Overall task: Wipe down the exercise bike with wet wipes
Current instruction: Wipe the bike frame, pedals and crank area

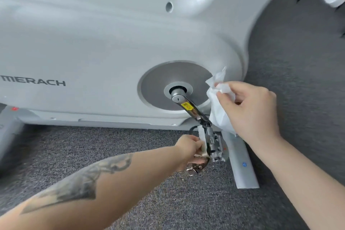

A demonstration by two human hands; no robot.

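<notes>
Exercise bike (pixel 93 46): white housing fills the far and left of the view, low over grey carpet (pixel 149 192), brand lettering at left. Grey disc (pixel 158 84) sits centre, with the chrome crank arm (pixel 194 111) running down and right from its hub to the pedal (pixel 212 145) near the floor.

Wet wipe (pixel 218 110) is bunched in our right hand (pixel 250 110), at the right rim of the disc, touching or just off the housing; we cannot tell which. Fingers curled, thumb and fingertips pinching the upper fold, the rest hanging loose beside the crank. We judge this grip gives a padded wad to press on the curved shell while the tail trails.

Left hand (pixel 188 149) is down at the pedal, fingers closed round its near side. There seems to be a bit of pale cloth or wipe under them, too small to be sure. Likely reason: holding the pedal stops the crank swinging while the right hand works around the hub. Tattooed forearm reaches in from near left.

A white stabiliser foot (pixel 242 164) lies on the carpet just right of the pedal.

Step in hand, by our read: wiping the lower right housing around the crank. Housing looks clean already; crank, pedal and foot probably remain. Risk: the loose tail snagging on the crank joint.
</notes>
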